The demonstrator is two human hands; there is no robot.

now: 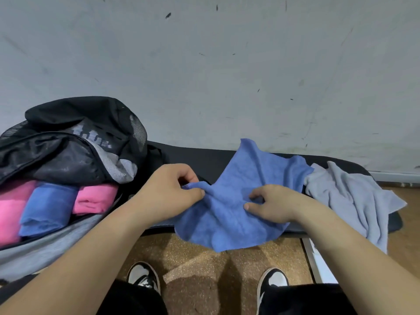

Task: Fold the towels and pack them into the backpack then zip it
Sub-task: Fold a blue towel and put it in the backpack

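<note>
Packing is standing partway: a pink towel (9,212), a blue roll (47,208) and a second pink towel (95,198) are already lying folded inside the open backpack (68,151) at the bench's (204,160) left end. The left hand (172,192) is pinching a bunched edge of the blue towel (227,223), and the right hand (270,204) is pinching its middle. It is draping unfolded over the bench's front edge. A grey towel (354,196) is lying crumpled at the right end, untouched. Seemingly left: fold both, pack them, zip. A pale print on the backpack is showing, too blurred to read.
</note>
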